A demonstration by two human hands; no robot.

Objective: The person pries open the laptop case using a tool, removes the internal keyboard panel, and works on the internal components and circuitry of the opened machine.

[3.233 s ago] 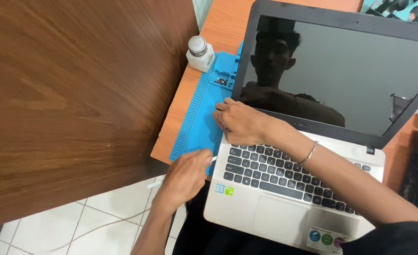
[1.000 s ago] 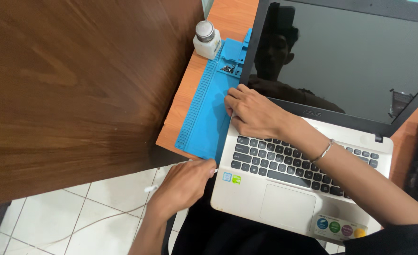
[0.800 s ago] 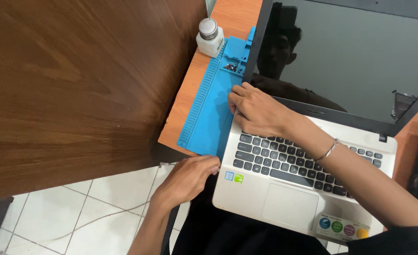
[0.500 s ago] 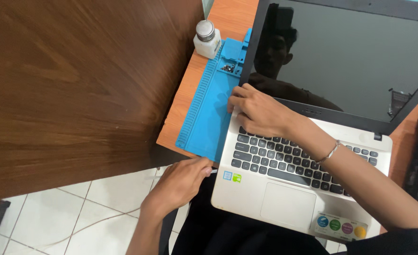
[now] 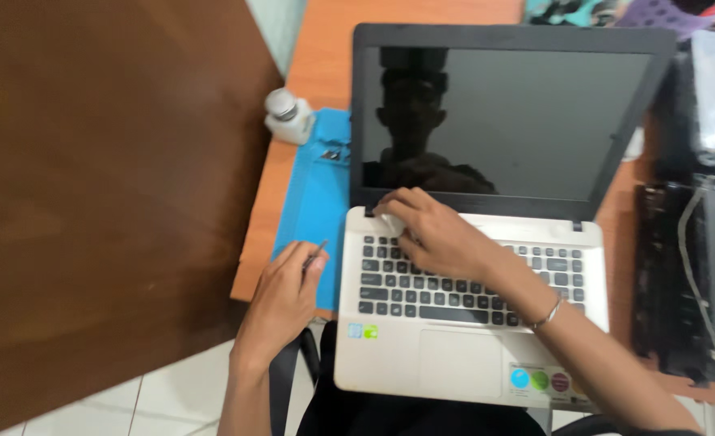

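1. Since half a second ago the left hand (image 5: 280, 295) has come up from below the desk edge onto the blue mat (image 5: 313, 202), and the whole scene now sits further right in the frame.
2. Left hand rests at lower centre-left, fingers curled around a thin dark tool (image 5: 317, 252) whose tip points up toward the mat; it touches the mat's lower edge just beside the laptop (image 5: 470, 355).
3. Right hand (image 5: 430, 234) lies at the centre of the frame on the upper left corner of the keyboard (image 5: 454, 282), fingertips pinched on a small white bit at the hinge; what that bit is cannot be told.
4. A bangle (image 5: 547, 311) circles the right wrist.
5. Laptop is open, screen (image 5: 503, 121) dark, on the orange desk (image 5: 317, 56).
6. A white bottle (image 5: 287, 115) stands at the mat's upper left corner.
7. Dark equipment (image 5: 688, 274) lies at the right edge.
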